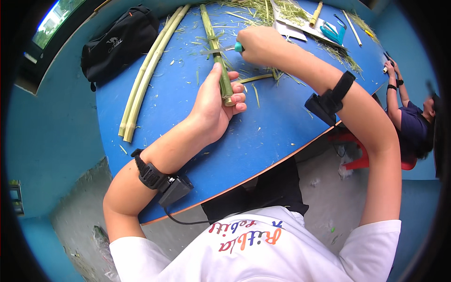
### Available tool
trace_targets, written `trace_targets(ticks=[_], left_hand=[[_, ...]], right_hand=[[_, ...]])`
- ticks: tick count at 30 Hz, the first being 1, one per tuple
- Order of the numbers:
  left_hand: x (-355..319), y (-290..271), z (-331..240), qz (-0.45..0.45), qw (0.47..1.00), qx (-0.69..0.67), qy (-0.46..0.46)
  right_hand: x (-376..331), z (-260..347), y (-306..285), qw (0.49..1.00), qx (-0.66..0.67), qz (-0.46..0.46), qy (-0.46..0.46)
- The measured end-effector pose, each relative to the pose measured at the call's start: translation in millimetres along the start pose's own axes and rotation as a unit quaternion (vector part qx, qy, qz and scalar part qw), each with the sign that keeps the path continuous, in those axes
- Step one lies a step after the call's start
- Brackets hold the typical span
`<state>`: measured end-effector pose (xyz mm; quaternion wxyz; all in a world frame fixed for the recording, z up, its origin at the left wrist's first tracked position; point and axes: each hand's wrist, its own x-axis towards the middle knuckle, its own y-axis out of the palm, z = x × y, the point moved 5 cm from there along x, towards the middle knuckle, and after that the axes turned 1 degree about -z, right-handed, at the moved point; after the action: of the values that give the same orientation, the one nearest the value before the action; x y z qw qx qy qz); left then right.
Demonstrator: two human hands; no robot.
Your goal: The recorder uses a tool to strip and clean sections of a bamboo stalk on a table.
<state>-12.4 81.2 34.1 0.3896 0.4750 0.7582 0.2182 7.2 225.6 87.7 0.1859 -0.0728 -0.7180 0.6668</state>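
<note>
My left hand (210,104) is wrapped round the near end of a green jointed cane stalk (225,84), its thumb along the side. The stalk points away from me across the blue table (178,108), its cut end showing below my fingers. My right hand (263,44) is closed on the teal handle of a knife (223,49). The knife's thin metal blade lies crosswise on the stalk, a little beyond my left thumb. Thin green shavings are scattered round the stalk.
Two long, paler stalks (150,75) lie on the left beside a black bag (120,44). Shavings (256,14) are heaped at the back, near a teal tool (332,32) and a short stalk piece (316,14). Another person (413,115) works at the far right.
</note>
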Motion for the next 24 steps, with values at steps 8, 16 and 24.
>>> trace_targets(ticks=[8, 16, 24], left_hand=[[-6, 7, -5, -0.046, 0.998, 0.017, 0.039], [3, 0, -1, 0.033, 0.998, 0.027, 0.056], [0, 5, 0, -0.007, 0.995, 0.080, 0.067]], right_hand=[[-4, 15, -9, 0.999, -0.014, -0.037, -0.016], [-12, -4, -22, 0.998, -0.001, -0.057, 0.022], [-10, 2, -36, 0.997, -0.076, -0.007, 0.019]])
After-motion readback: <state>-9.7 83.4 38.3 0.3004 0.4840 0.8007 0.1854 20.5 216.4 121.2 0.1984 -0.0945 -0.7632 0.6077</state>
